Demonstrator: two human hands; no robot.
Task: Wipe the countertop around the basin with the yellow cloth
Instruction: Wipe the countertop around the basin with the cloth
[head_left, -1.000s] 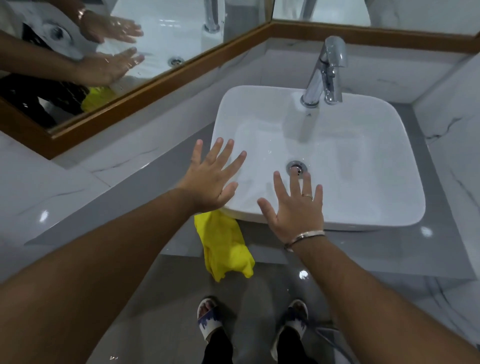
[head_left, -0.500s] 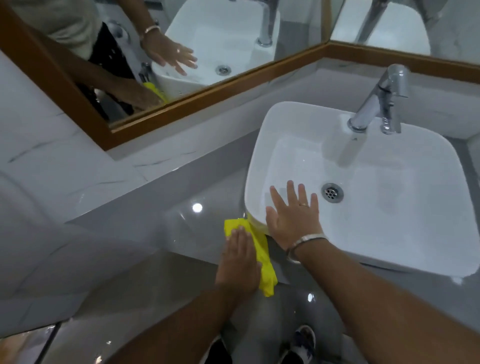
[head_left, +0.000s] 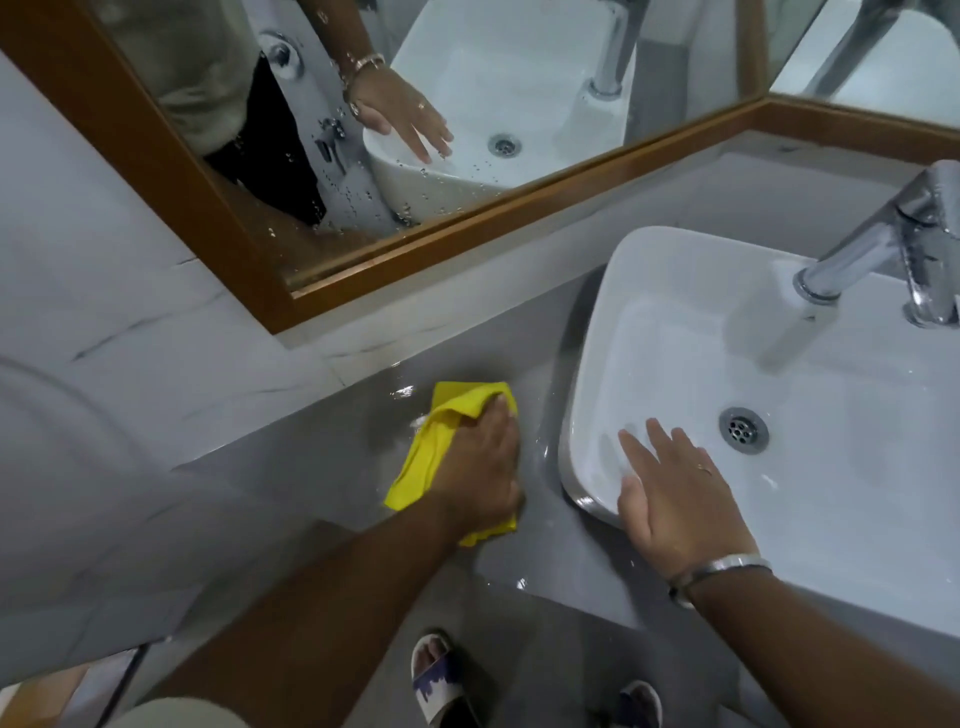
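A yellow cloth (head_left: 434, 452) lies bunched on the grey countertop (head_left: 322, 457), left of the white basin (head_left: 592, 374). My left hand (head_left: 480, 467) presses down on the cloth and grips it, with cloth showing on both sides of the hand. My right hand (head_left: 675, 499) rests flat, fingers spread, on the basin's near left corner, holding nothing. It wears a ring and a metal bracelet. A wet streak glistens on the counter just beyond the cloth.
A chrome tap (head_left: 893, 249) stands at the basin's back right and a drain (head_left: 744, 430) sits in its bowl. A wood-framed mirror (head_left: 395, 249) runs along the marble wall behind. The counter's front edge is near my sandalled feet (head_left: 441, 680).
My left hand came down onto the cloth at the counter's front edge, then pushed it up and left across the counter. My right hand settled on the basin's corner. The view swung left.
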